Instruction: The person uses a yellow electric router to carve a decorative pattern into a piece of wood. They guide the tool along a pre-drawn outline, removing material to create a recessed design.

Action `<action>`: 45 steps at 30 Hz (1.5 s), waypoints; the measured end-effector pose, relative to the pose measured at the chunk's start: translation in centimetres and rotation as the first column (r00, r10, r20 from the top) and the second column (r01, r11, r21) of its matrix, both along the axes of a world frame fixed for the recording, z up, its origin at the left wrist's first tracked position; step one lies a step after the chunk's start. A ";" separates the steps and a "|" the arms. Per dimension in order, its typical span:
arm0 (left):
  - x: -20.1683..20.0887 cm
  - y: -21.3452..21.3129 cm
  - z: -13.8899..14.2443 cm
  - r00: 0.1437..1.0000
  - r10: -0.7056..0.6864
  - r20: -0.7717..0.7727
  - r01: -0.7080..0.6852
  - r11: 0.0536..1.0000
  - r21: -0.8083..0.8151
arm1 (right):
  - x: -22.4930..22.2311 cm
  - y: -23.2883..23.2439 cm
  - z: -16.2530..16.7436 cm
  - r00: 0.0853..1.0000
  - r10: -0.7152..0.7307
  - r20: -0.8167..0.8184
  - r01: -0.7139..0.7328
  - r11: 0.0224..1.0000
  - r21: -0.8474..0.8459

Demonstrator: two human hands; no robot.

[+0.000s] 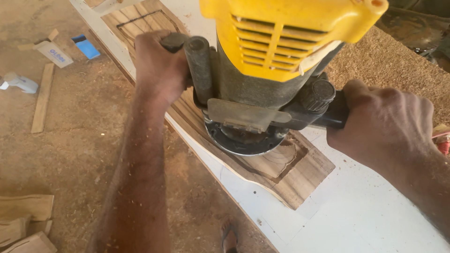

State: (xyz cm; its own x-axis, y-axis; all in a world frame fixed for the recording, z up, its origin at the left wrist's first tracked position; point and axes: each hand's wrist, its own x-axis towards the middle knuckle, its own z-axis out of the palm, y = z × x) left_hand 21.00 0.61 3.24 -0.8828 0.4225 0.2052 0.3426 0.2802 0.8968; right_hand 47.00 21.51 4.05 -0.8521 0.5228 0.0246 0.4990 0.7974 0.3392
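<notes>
Both hands on the big yellow-and-black plunge router [267, 70], centre of frame. My left hand [159, 65] is clenched round its left black handle, upper centre-left; my right hand [384, 122] is clenched round the right black handle, centre-right. One hand per side, I judge, keeps the round base flat and steady.

The router's black circular base sits on the brown wooden board [300, 175], over a shallow routed recess; the cutter itself is hidden. The board lies on a white panel [356, 220] running diagonally to the lower right (a flat support, by the look).

Count: one router, two handles, one recess visible under the base. Loose wood offcuts [26, 220] at lower left: about three. One thin wooden strip [42, 98] at upper left. Sawdust pile [389, 61] at upper right.
</notes>
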 end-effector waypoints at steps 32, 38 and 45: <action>6.1 -0.9 0.5 0.996 0.088 0.021 -0.090 0.989 0.114 | 3.0 4.3 -1.8 0.933 0.250 -0.259 -0.273 0.960 -0.056; 6.1 -1.0 -1.0 0.995 0.073 -0.061 -0.067 0.994 0.089 | 3.5 4.9 -1.5 0.902 0.339 -0.268 -0.364 0.930 -0.045; 5.3 -0.9 -1.1 0.990 0.054 -0.133 -0.029 0.982 0.188 | 1.4 3.4 -0.1 0.989 0.129 -0.075 -0.140 0.977 -0.160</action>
